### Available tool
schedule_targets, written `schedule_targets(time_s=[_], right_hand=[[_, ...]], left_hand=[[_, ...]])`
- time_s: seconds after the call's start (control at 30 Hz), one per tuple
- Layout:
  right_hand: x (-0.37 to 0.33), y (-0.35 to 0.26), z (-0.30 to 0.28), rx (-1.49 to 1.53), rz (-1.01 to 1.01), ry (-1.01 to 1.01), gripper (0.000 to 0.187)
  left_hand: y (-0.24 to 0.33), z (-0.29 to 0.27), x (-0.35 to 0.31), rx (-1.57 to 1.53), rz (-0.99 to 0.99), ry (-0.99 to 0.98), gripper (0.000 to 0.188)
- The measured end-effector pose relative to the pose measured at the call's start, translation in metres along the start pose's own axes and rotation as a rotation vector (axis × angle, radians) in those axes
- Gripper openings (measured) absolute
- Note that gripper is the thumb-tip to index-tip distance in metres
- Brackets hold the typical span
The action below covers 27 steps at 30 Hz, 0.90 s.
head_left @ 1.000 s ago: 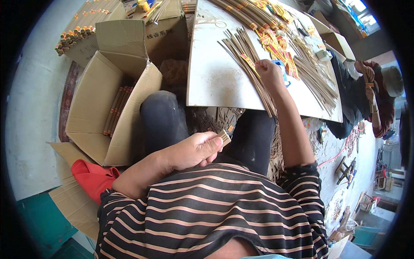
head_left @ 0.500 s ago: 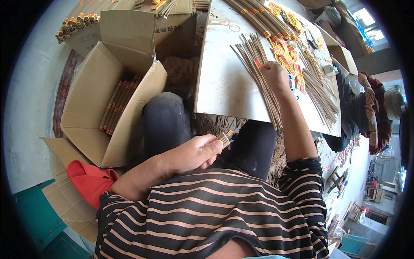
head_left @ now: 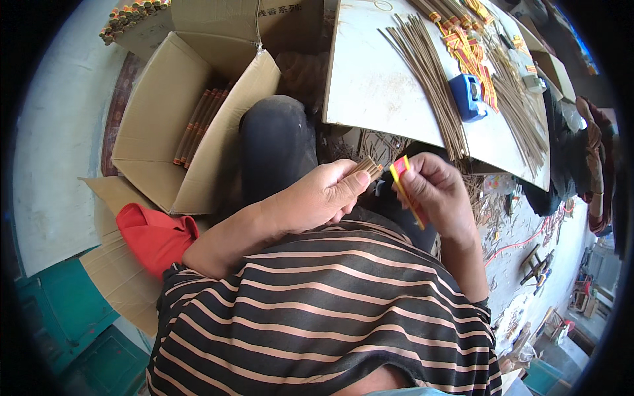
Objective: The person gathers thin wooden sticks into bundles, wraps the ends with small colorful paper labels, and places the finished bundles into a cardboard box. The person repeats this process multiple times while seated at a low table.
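In front of my body, my left hand (head_left: 323,196) is closed around a bundle of brown incense sticks (head_left: 368,167), whose upper ends stick out past the thumb. Most of the bundle is hidden by the hand. To its right, my right hand (head_left: 441,193) pinches a red and yellow paper label strip (head_left: 401,167) between thumb and fingers. A small gap separates the strip from the bundle. Beyond both hands, loose incense sticks (head_left: 428,82) lie on the white table (head_left: 370,86). Beside them are a blue tape dispenser (head_left: 468,98) and a pile of red and yellow labels (head_left: 467,56).
At left stands an open cardboard box (head_left: 148,132) holding several banded incense bundles (head_left: 201,127). A red cloth (head_left: 155,237) lies by my left elbow. More loose sticks (head_left: 518,119) cover the table's right side. Another person (head_left: 568,152) is beyond the table at right.
My right hand has come back from the table to my left hand, with a label strip now in its fingers. The tape dispenser it partly hid now shows. The whole view has shifted.
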State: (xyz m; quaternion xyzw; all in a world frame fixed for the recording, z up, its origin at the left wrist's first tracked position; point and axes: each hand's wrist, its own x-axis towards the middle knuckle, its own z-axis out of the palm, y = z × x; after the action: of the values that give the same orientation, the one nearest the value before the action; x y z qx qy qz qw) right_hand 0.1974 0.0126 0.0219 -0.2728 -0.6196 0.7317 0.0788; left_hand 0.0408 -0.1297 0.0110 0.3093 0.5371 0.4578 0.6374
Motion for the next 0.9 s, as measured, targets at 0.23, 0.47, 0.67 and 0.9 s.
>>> schedule_targets(time_s=[0.23, 0.47, 0.67, 0.9], right_hand=[[-0.012, 0.001, 0.022, -0.151, -0.011, 0.031, 0.021], [-0.01, 0.004, 0.027, -0.19, -0.039, 0.076, 0.021], [-0.013, 0.002, 0.033, -0.278, -0.085, 0.126, 0.022], [-0.012, 0.001, 0.035, -0.285, -0.07, 0.131, 0.024]], left_hand=[[-0.001, 0.007, -0.001, -0.011, 0.02, -0.021, 0.039], [0.001, 0.008, -0.003, -0.023, 0.018, -0.027, 0.04], [0.002, 0.008, -0.007, -0.035, 0.026, -0.039, 0.044], [0.004, 0.007, -0.009, -0.008, 0.07, -0.05, 0.052]])
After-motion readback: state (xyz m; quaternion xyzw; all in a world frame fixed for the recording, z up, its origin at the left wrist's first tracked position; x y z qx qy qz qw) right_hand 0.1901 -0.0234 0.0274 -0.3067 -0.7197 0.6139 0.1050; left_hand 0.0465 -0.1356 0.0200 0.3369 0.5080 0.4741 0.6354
